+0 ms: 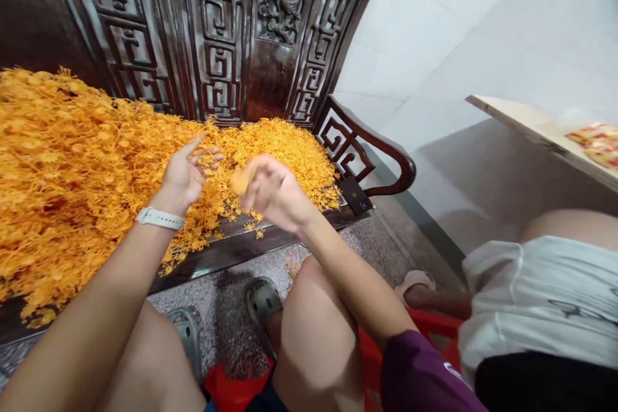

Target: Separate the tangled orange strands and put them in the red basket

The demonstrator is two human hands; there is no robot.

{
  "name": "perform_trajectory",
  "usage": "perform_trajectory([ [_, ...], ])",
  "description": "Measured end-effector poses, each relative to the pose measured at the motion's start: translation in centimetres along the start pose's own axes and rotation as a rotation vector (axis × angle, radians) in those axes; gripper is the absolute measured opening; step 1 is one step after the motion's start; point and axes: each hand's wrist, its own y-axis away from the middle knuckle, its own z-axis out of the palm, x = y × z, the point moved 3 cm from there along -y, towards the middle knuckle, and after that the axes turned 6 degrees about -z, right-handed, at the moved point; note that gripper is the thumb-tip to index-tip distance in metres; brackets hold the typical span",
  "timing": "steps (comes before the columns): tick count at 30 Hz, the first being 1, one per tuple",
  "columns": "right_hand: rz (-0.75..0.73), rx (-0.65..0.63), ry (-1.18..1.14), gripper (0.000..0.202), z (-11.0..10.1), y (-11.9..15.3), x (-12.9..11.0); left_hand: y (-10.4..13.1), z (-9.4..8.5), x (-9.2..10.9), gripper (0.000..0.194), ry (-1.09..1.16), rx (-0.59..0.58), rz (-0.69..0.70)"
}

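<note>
A large heap of orange plastic flower-like pieces (87, 174) covers the left of the dark wooden bench. To its right lies a smaller orange pile (290, 148). My left hand (186, 174), with a pale watch band on the wrist, is over the heap's right part, fingers apart and nothing held. My right hand (273, 193) is in front of the smaller pile, blurred by motion, its fingers curled around a small orange piece (243, 179).
The bench has a carved back (219, 32) and a curved armrest (386, 154), with a black phone (356, 196) beside it. At the right, a wooden board (535, 125) bears a patterned packet. Another person's leg in white shorts (535, 296) is at the lower right.
</note>
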Motion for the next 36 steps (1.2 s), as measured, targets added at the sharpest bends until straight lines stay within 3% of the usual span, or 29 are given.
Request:
perform_trajectory([
  [2,-0.107,0.462,-0.082,0.032,-4.6,-0.5,0.3,0.6,-0.1,0.1,0.019,0.008,-0.013,-0.038],
  [3,-0.120,0.582,-0.113,0.029,-6.3,-0.6,0.8,0.8,0.0,0.0,0.020,-0.009,-0.024,-0.044],
  [5,-0.085,0.696,-0.102,0.026,-8.4,-0.8,1.9,1.2,0.6,-0.4,0.026,-0.045,-0.066,-0.037],
  [8,-0.030,0.667,0.001,0.029,-9.0,-0.7,2.8,1.5,1.5,-1.2,0.036,-0.080,-0.102,-0.013],
  [11,0.009,0.426,0.174,0.030,-8.0,-0.2,2.2,1.4,1.7,-1.5,0.041,-0.093,-0.084,0.011],
  [13,0.119,0.075,0.325,0.026,-7.1,0.4,1.7,1.3,1.3,-1.3,0.043,-0.102,-0.047,0.020],
  [15,0.308,-0.362,0.391,0.023,-6.4,1.6,1.7,1.3,0.8,-1.0,0.042,-0.109,-0.005,0.027],
  [16,0.389,-0.526,0.373,0.024,-6.3,2.1,1.7,1.3,0.6,-0.8,0.041,-0.112,0.008,0.032],
  [17,0.421,-0.586,0.320,0.025,-6.4,2.3,1.8,1.3,0.4,-0.6,0.040,-0.112,0.016,0.037],
  [18,0.390,-0.528,0.243,0.026,-6.9,2.1,1.8,1.3,0.3,-0.4,0.038,-0.109,0.021,0.044],
  [19,0.301,-0.356,0.149,0.025,-7.6,1.6,1.7,1.3,0.2,-0.2,0.036,-0.106,0.024,0.052],
  [21,0.064,0.187,-0.064,0.018,-9.7,0.5,1.8,1.3,0.1,0.0,0.031,-0.103,0.033,0.073],
  [23,-0.032,0.660,-0.219,0.011,-11.3,0.3,2.6,1.3,0.1,0.1,0.029,-0.110,0.036,0.091],
  [25,0.056,0.832,-0.232,0.010,-11.6,0.4,3.7,1.3,0.2,0.0,0.033,-0.130,0.032,0.095],
  [28,0.170,0.700,-0.023,0.024,-10.4,0.4,4.2,1.6,0.5,-0.7,0.050,-0.173,0.048,0.096],
  [33,0.023,0.392,0.376,0.029,-8.3,-0.3,3.3,2.0,2.0,-2.4,0.086,-0.256,-0.038,0.141],
  [36,-0.015,0.309,0.448,0.032,-8.1,-0.9,3.5,1.9,2.8,-3.4,0.106,-0.279,-0.155,0.153],
])
